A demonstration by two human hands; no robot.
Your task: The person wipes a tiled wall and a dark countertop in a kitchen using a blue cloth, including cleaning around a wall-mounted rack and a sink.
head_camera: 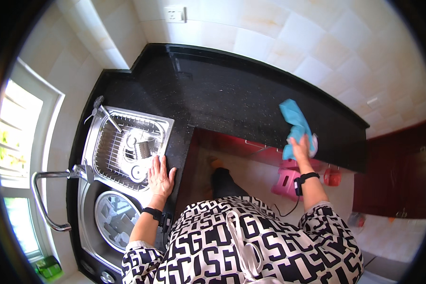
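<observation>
My right hand (301,147) grips a blue cloth (297,119) over the front part of the black speckled countertop (230,92). The cloth trails away from my fingers toward the wall, and a whitish patch shows beside my knuckles. My left hand (160,177) lies flat with fingers apart on the right rim of the stainless steel sink (169,126), holding nothing. By its fingertips, the wire basket (108,152) in the sink holds a brown perforated piece (143,149) and round metal parts (137,173).
A curved faucet (44,213) stands left of the sink. The second basin holds a round tub (115,220) of pale items. Below the counter edge are red cabinet doors (230,142) and a pink plastic stool (285,183). A tiled wall (262,35) with a socket (175,15) borders the counter.
</observation>
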